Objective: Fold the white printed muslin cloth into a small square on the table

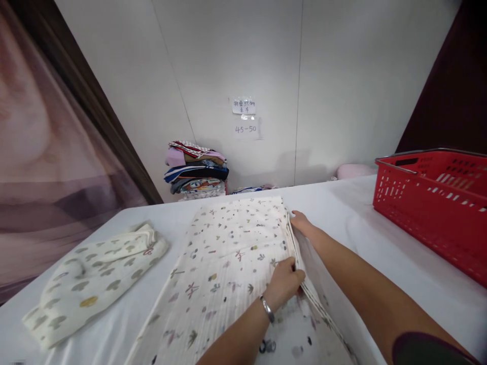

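Observation:
A white muslin cloth with small printed plants and shapes lies folded in layers in front of me. My left hand, with a silver bracelet at the wrist, is closed on the layered right edge of this cloth, fingers pinched together. Farther along the same edge, my right hand grips near the far right corner; some of its fingers are hidden by the cloth. To the left lies a second pale cloth with grey-green cloud-like shapes and one yellow one, loosely folded and rumpled.
A white sheet covers the table. On the right stands a red plastic basket with a metal handle. Beyond the far edge rises a stack of folded fabrics. Paper notes are taped to the wall, and a curtain hangs at left.

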The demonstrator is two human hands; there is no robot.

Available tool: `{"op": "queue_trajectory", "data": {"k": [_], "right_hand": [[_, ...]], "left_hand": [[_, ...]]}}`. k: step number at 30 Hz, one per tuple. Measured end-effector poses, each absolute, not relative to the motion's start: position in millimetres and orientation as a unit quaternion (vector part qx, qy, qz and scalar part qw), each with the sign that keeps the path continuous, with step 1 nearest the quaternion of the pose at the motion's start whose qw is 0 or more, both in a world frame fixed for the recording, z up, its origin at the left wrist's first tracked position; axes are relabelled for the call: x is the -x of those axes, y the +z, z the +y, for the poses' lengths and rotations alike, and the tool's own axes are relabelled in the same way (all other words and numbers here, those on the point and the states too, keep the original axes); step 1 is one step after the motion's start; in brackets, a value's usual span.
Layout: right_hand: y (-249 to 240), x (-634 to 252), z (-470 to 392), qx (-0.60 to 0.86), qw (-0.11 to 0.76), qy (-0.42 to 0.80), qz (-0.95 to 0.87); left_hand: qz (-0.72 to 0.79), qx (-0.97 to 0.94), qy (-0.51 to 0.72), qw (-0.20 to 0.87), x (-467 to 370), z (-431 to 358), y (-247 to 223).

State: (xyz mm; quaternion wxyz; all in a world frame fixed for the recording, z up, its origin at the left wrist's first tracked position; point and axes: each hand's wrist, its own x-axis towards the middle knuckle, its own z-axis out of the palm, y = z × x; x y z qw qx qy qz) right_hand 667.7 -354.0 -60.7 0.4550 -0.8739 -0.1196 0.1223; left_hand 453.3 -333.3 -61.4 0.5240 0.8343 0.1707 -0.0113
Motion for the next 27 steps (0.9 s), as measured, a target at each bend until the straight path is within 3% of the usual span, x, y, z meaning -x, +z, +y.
{"op": "queue_trajectory", "data": {"k": [18,27], "right_hand": [[-72.1,-746.0,-324.7,0.885,0.435,0.119,-0.116],[-77.0,-766.0,-312.1,0.896,0.431,0.041,-0.102]], "left_hand": [[0.147,-0.853,0.006,0.5,-444.2,-335.0,-59.5],[0.158,-0.861,-0.022,0.482,-439.8,-337.0,-51.3]]}}
